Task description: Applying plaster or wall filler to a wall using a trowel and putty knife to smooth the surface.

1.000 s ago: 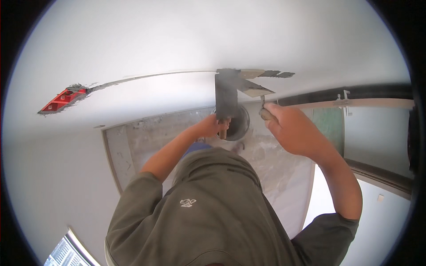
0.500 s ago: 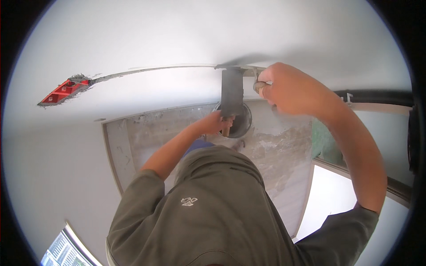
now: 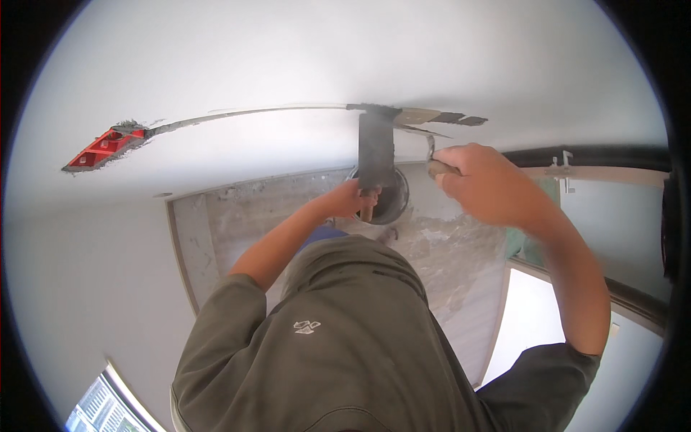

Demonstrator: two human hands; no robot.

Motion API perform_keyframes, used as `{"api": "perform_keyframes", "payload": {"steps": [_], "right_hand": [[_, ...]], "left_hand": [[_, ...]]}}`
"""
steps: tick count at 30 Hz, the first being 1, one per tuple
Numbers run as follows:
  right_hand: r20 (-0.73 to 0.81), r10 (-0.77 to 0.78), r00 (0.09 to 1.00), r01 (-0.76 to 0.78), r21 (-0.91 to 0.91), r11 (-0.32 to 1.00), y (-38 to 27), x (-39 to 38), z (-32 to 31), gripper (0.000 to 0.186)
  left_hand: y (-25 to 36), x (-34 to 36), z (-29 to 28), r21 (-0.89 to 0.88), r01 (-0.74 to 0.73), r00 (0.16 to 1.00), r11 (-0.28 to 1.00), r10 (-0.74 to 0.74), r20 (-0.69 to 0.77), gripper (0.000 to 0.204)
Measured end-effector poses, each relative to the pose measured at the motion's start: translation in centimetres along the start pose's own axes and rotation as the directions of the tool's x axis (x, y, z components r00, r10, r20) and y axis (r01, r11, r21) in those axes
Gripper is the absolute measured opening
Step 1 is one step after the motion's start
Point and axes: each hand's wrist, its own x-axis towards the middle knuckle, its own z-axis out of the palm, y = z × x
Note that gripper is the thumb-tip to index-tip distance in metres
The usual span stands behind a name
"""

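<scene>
A plastering trowel [image 3: 376, 147] with a dark rectangular blade is gripped by its wooden handle in my left hand [image 3: 347, 199]. Its far edge meets the white wall at a narrow groove [image 3: 252, 111], with dark grey mortar [image 3: 374, 109] there. Closed around the wooden handle of a small pointed trowel [image 3: 442, 169] is my right hand [image 3: 493, 183]. The thin blade of that tool points left and lies just below the groove's right part, close to the plastering trowel; whether it touches the wall I cannot tell. Patches of grey mortar [image 3: 461, 119] lie in the groove there.
At the groove's left end, red wall boxes [image 3: 104, 150] sit in a rough cutout. Below my left hand a round dark bucket [image 3: 401, 205] stands on the dusty, stained floor [image 3: 461, 252]. A black pipe-like strip [image 3: 619, 158] and a doorway frame are at the right.
My right hand has moved down and right with the small trowel, off the groove, uncovering its mortar patches. My left hand and the plastering trowel stay in place.
</scene>
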Motion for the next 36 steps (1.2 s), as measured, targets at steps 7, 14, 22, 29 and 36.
{"api": "perform_keyframes", "payload": {"steps": [7,14,22,29,36], "right_hand": [[0.057,0.014,0.998,-0.012,-0.029,1.0,-1.2,3.0,-0.6,0.021],[0.091,0.158,0.983,-0.146,-0.13,0.981,-3.2,3.3,-3.2,0.021],[-0.147,-0.101,0.984,0.091,-0.073,0.993,3.5,-0.8,1.8,0.031],[-0.415,-0.063,0.908,0.144,0.168,0.975,5.4,-0.7,13.3,0.039],[-0.441,0.031,0.897,0.082,0.233,0.969,4.1,1.0,17.4,0.047]], "left_hand": [[0.3,-0.3,0.0,0.033,-0.041,0.999,0.999,0.041,0.001,0.019],[-0.1,0.1,0.0,-0.01,-0.059,0.998,0.998,0.059,-0.015,0.018],[0.6,-0.1,0.1,0.004,-0.047,0.999,0.999,0.047,-0.013,0.018],[0.7,0.1,0.2,0.05,-0.106,0.994,0.993,0.107,-0.004,0.015],[0.7,0.1,0.3,0.018,0.0,0.999,1.0,0.001,-0.049,0.017]]}}
